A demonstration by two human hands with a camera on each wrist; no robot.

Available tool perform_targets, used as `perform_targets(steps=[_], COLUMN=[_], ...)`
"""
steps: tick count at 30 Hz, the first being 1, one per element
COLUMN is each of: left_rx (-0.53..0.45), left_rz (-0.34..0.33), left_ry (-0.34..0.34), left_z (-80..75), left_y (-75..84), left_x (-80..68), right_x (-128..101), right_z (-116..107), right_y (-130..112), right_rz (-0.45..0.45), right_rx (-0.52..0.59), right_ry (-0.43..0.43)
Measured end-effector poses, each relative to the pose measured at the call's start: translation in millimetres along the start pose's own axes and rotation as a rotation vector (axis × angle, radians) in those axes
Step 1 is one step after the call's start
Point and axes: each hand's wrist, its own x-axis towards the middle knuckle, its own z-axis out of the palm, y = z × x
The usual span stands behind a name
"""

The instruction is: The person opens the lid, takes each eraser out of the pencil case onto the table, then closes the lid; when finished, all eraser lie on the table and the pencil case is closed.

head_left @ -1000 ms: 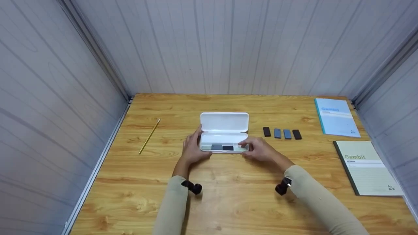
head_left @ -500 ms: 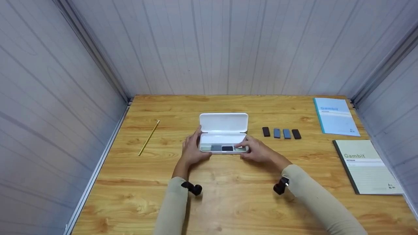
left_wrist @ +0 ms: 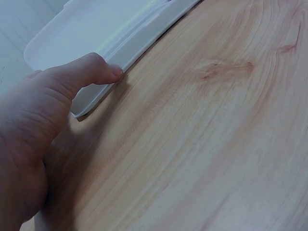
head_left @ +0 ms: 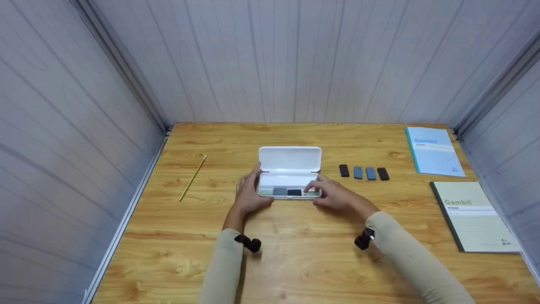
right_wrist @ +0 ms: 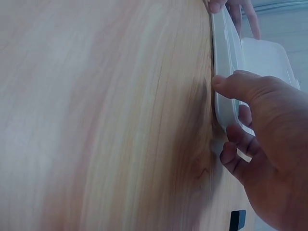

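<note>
A white pencil case lies with its lid raised at the back. Along its front compartment sit a blue-grey eraser, a black eraser and pale green pieces at both ends. My left hand grips the case's left end, thumb along the front wall, as the left wrist view also shows. Around the right end curls my right hand, its thumb on the front wall. Its index finger reaches over the rim onto the pale green piece at the right, partly covering it.
Right of the case, two black and two blue erasers stand in a row. A yellow pencil lies to the left. Two notebooks, one blue and one pale green, lie at the table's right edge. Walls enclose the back and sides.
The right index finger shifts slightly over the right end of the compartment and now looks more bent. The left hand keeps its hold, and the case stays in place.
</note>
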Motion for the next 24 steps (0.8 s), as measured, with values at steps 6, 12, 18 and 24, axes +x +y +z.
perform_targets(steps=[6, 12, 18, 24], left_rx=[-0.002, 0.003, 0.007, 0.0], left_rz=[-0.002, -0.009, -0.01, 0.008], left_ry=[-0.001, -0.002, 0.003, 0.006], left_z=[0.0, -0.1, -0.2, -0.2], left_y=[2.0, 2.2, 0.8, 1.1], left_x=[-0.2, -0.7, -0.1, -1.0], right_x=[-2, -4, -4, -3], right_z=[-5, -11, -14, -11], right_y=[2, 4, 8, 14], right_rz=[0.014, 0.021, 0.016, -0.005], right_rx=[-0.037, -0.035, 0.007, 0.087], right_ry=[-0.003, 0.016, 0.044, 0.096])
